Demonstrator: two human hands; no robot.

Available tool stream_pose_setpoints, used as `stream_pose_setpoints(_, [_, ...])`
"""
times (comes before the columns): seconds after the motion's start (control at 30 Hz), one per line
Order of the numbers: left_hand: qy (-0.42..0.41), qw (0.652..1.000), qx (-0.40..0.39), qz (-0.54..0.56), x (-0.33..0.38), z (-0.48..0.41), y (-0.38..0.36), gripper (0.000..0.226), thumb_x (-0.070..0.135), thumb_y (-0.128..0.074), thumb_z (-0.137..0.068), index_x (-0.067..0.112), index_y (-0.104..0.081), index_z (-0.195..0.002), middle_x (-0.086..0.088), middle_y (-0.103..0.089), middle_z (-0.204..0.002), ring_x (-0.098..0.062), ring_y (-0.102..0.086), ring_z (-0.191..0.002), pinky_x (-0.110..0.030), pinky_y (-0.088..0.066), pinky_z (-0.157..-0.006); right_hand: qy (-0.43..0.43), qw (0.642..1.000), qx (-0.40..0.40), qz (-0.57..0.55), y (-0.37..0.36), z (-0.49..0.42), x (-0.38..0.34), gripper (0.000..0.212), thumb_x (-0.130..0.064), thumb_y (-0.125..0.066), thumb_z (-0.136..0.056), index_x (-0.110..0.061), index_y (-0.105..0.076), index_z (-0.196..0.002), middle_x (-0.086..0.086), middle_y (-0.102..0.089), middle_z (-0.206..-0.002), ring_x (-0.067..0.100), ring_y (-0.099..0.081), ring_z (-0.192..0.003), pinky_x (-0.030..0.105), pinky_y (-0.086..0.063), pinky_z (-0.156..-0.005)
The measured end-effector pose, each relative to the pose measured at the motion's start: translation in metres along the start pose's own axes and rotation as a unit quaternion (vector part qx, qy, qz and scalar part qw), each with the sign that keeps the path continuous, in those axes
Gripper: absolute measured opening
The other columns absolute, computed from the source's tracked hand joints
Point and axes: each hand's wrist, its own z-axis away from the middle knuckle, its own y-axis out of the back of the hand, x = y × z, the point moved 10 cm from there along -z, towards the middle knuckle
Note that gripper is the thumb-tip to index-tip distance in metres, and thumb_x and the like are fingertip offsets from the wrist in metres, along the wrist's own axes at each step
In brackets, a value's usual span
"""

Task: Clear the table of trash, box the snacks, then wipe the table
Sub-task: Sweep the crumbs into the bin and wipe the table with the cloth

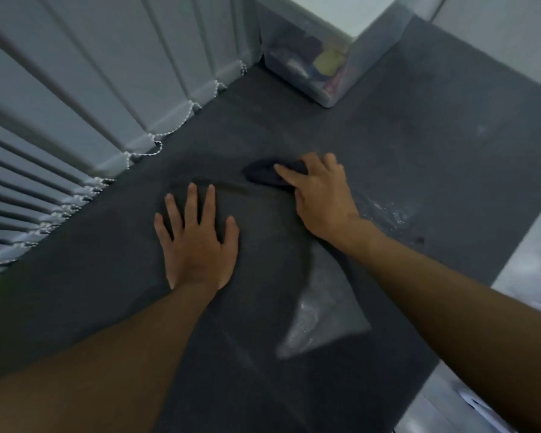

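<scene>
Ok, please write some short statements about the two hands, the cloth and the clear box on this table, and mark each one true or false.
1. The left hand lies flat on the table with its fingers spread. True.
2. The right hand is on a dark cloth. True.
3. The clear box stands between the two forearms. False: it stands at the far corner, beside the blinds.
4. The clear box is empty. False: coloured things show through its wall.
5. The table is dry everywhere. False: wet streaks shine near the right wrist.
</scene>
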Motion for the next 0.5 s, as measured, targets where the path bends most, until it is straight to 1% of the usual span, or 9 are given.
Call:
stream_pose_setpoints(0.1, [-0.002,1.000,0.014,0.025,0.002,0.001,0.004,0.065,0.054,-0.026,-0.101,0.031,-0.013,-0.160,0.004,-0.007,-0.169,-0.030,0.003,-0.155,-0.053,0.002,-0.124,-0.218,0.974,0.057,0.010,0.018,0.020,0.050,0.050,-0.008,-0.051,-0.088,-0.031,-0.062,-0.131,0.009,-0.055,-0.123,0.038,-0.046,-0.101,0.042,-0.035,-0.080])
stream_pose_setpoints(0.13, [-0.011,0.999,0.022,0.031,0.005,0.002,0.005,0.063,0.052,-0.027,-0.102,0.029,-0.016,-0.160,0.004,-0.010,-0.168,-0.027,0.001,-0.155,-0.053,0.001,-0.124,-0.250,0.966,0.063,0.015,0.022,0.029,0.050,0.051,-0.009,-0.052,-0.086,-0.032,-0.062,-0.131,0.009,-0.054,-0.124,0.037,-0.046,-0.101,0.043,-0.034,-0.080])
stream_pose_setpoints(0.17, [-0.028,0.998,0.034,0.037,0.008,0.003,0.007,0.060,0.047,-0.028,-0.103,0.027,-0.020,-0.159,0.004,-0.013,-0.168,-0.024,-0.003,-0.155,-0.052,-0.001,-0.124,-0.245,0.968,0.062,0.015,0.023,0.037,0.041,0.052,-0.010,-0.053,-0.084,-0.032,-0.062,-0.130,0.009,-0.054,-0.123,0.037,-0.046,-0.100,0.043,-0.034,-0.079])
stream_pose_setpoints(0.2, [-0.051,0.997,0.048,0.044,0.013,0.004,0.009,0.057,0.043,-0.028,-0.104,0.026,-0.024,-0.158,0.003,-0.018,-0.167,-0.021,-0.009,-0.155,-0.051,-0.005,-0.124,-0.207,0.977,0.055,0.009,0.021,0.044,0.027,0.051,-0.010,-0.054,-0.083,-0.030,-0.062,-0.130,0.009,-0.055,-0.121,0.037,-0.047,-0.098,0.043,-0.035,-0.077])
stream_pose_setpoints(0.3, [-0.118,0.989,0.071,0.060,0.026,0.009,0.014,0.055,0.035,-0.027,-0.102,0.023,-0.034,-0.155,0.002,-0.029,-0.163,-0.018,-0.024,-0.151,-0.048,-0.016,-0.123,-0.026,0.999,0.012,-0.015,0.014,0.069,-0.006,0.049,-0.012,-0.049,-0.083,-0.026,-0.066,-0.126,0.010,-0.058,-0.116,0.035,-0.048,-0.090,0.041,-0.038,-0.074])
stream_pose_setpoints(0.33, [-0.141,0.986,0.071,0.061,0.030,0.012,0.014,0.055,0.033,-0.026,-0.102,0.022,-0.036,-0.154,0.002,-0.032,-0.162,-0.019,-0.026,-0.150,-0.048,-0.018,-0.123,0.003,1.000,0.010,-0.003,0.016,0.075,-0.002,0.048,-0.014,-0.046,-0.084,-0.027,-0.067,-0.125,0.010,-0.059,-0.113,0.035,-0.049,-0.088,0.040,-0.039,-0.073])
stream_pose_setpoints(0.37, [-0.165,0.982,0.073,0.059,0.036,0.015,0.015,0.055,0.031,-0.025,-0.101,0.021,-0.038,-0.154,0.001,-0.034,-0.161,-0.021,-0.029,-0.149,-0.049,-0.021,-0.122,-0.005,1.000,0.018,0.013,0.021,0.078,0.012,0.047,-0.015,-0.046,-0.084,-0.029,-0.068,-0.123,0.010,-0.060,-0.111,0.035,-0.049,-0.087,0.040,-0.039,-0.072])
stream_pose_setpoints(0.43, [-0.195,0.977,0.076,0.047,0.042,0.017,0.016,0.056,0.030,-0.024,-0.100,0.020,-0.041,-0.152,0.000,-0.038,-0.159,-0.023,-0.033,-0.147,-0.050,-0.023,-0.120,-0.120,0.991,0.053,0.038,0.036,0.083,0.056,0.049,-0.011,-0.049,-0.084,-0.032,-0.068,-0.123,0.011,-0.058,-0.113,0.037,-0.049,-0.091,0.041,-0.038,-0.074])
stream_pose_setpoints(0.5, [-0.199,0.976,0.078,0.039,0.043,0.017,0.016,0.055,0.028,-0.027,-0.100,0.019,-0.043,-0.151,-0.001,-0.042,-0.157,-0.024,-0.034,-0.147,-0.051,-0.023,-0.119,-0.259,0.962,0.074,0.035,0.046,0.097,0.088,0.052,-0.007,-0.050,-0.084,-0.033,-0.064,-0.128,0.010,-0.055,-0.122,0.038,-0.047,-0.099,0.041,-0.035,-0.079])
